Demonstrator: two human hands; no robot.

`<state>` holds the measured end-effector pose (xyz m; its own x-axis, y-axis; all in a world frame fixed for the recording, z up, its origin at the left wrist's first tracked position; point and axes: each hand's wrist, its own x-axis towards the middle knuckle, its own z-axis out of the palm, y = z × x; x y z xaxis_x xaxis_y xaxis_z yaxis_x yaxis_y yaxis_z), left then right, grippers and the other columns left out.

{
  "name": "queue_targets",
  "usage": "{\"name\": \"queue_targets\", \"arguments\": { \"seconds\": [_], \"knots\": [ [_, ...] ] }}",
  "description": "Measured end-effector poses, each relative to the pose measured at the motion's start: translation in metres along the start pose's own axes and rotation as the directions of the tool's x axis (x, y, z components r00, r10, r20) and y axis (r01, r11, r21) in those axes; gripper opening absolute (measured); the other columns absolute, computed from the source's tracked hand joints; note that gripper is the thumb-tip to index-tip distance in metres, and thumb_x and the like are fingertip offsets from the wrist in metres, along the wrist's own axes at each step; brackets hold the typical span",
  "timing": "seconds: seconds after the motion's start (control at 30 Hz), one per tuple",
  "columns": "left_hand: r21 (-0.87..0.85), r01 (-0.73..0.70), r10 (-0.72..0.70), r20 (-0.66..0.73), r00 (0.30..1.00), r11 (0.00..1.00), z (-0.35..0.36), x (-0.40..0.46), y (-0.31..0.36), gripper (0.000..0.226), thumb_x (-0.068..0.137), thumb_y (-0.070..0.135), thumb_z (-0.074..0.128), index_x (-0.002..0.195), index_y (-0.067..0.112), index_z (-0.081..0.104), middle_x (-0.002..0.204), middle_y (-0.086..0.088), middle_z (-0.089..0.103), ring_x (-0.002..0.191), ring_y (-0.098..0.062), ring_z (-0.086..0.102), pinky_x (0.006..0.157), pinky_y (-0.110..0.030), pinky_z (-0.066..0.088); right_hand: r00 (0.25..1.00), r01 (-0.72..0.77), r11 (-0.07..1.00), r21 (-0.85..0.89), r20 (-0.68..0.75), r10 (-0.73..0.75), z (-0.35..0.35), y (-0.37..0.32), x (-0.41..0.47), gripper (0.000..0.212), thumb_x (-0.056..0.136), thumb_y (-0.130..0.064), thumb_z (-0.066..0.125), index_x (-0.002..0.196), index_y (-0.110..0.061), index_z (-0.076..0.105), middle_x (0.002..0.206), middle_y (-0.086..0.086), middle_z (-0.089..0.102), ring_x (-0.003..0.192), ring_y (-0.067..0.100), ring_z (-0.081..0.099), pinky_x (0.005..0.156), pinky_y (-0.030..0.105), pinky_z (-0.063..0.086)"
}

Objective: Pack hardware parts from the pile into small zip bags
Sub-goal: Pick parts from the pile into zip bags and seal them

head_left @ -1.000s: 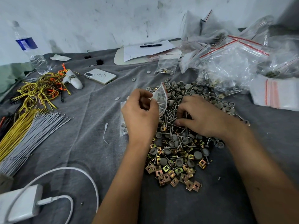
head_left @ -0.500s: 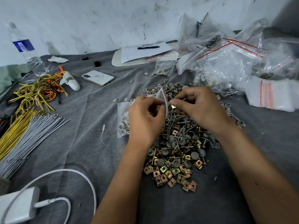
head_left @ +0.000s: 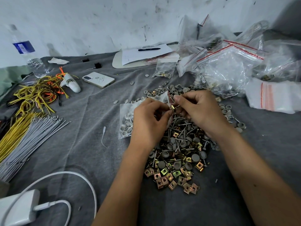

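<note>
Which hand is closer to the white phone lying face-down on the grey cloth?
Left. The left hand, holding the small clear zip bag, sits right of and nearer than the white phone. The right hand lies farther right, beyond the bag.

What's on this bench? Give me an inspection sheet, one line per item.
Surface: grey cloth, wrinkled.
Job's things: hardware pile; left hand holds a small zip bag; right hand pinches a brass clip at its mouth.
Clutter: phone, water bottle, pen on paper.
Grippers: both hands gripping.
Cables: white charger cable; yellow wires.
Surroundings: scuffed white wall.
</note>
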<state>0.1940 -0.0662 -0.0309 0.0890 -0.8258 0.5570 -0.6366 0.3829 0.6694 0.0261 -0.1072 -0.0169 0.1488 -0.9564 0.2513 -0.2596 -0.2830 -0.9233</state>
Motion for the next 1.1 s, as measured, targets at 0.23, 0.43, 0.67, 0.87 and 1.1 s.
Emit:
{"name": "queue_targets", "arguments": {
  "seconds": [0.23, 0.43, 0.67, 0.87, 1.1],
  "knots": [
    [-0.009, -0.017, 0.016, -0.038, 0.999, 1.000, 0.000, -0.001, -0.002, 0.005, 0.088, 0.013, 0.081, 0.092, 0.014, 0.080, 0.087, 0.006, 0.067, 0.077, -0.007, 0.064, 0.068, -0.023, 0.054, 0.992, 0.125, 0.973, -0.194, 0.011, -0.125, -0.001, -0.002, 0.000, 0.005, 0.086, -0.032, 0.082, 0.090, -0.028, 0.081, 0.074, -0.013, 0.074, 0.069, 0.004, 0.068, 0.062, 0.023, 0.051],
    [-0.003, -0.099, 0.098, -0.136, 0.986, 0.995, 0.001, 0.000, 0.000, 0.014, 0.088, 0.008, 0.070, 0.097, 0.017, 0.077, 0.086, 0.012, 0.067, 0.080, -0.006, 0.064, 0.069, -0.022, 0.053, 0.945, 0.314, 0.910, -0.270, -0.008, -0.328, 0.003, -0.009, -0.005, 0.014, 0.081, -0.022, 0.087, 0.093, -0.019, 0.082, 0.084, -0.007, 0.075, 0.078, 0.011, 0.070, 0.073, 0.038, 0.058],
    [-0.027, -0.135, 0.130, -0.145, 0.981, 0.990, 0.001, 0.001, 0.001, 0.024, 0.088, 0.009, 0.065, 0.107, 0.016, 0.078, 0.087, 0.013, 0.068, 0.080, -0.007, 0.065, 0.071, -0.024, 0.054, 0.886, 0.433, 0.833, -0.343, -0.007, -0.463, 0.007, -0.010, -0.006, 0.017, 0.084, -0.013, 0.084, 0.100, -0.010, 0.081, 0.092, 0.000, 0.074, 0.084, 0.011, 0.069, 0.077, 0.031, 0.057],
    [-0.037, -0.133, 0.124, -0.197, 0.973, 0.990, -0.001, 0.000, 0.004, 0.029, 0.089, 0.009, 0.061, 0.113, 0.010, 0.076, 0.085, 0.009, 0.069, 0.077, -0.007, 0.066, 0.068, -0.031, 0.057, 0.866, 0.492, 0.821, -0.291, 0.064, -0.496, 0.011, -0.012, -0.008, 0.015, 0.088, -0.008, 0.078, 0.103, -0.010, 0.081, 0.098, 0.000, 0.076, 0.092, 0.009, 0.070, 0.084, 0.027, 0.056],
    [-0.078, -0.088, 0.061, -0.302, 0.951, 0.993, -0.005, 0.001, 0.009, 0.025, 0.086, 0.014, 0.059, 0.105, 0.014, 0.076, 0.075, 0.012, 0.065, 0.068, -0.012, 0.066, 0.061, -0.021, 0.052, 0.893, 0.445, 0.832, -0.331, 0.098, -0.439, 0.011, -0.007, -0.007, 0.014, 0.083, -0.018, 0.084, 0.096, -0.013, 0.082, 0.091, -0.003, 0.078, 0.083, 0.008, 0.071, 0.078, 0.031, 0.057]
  ]
}}
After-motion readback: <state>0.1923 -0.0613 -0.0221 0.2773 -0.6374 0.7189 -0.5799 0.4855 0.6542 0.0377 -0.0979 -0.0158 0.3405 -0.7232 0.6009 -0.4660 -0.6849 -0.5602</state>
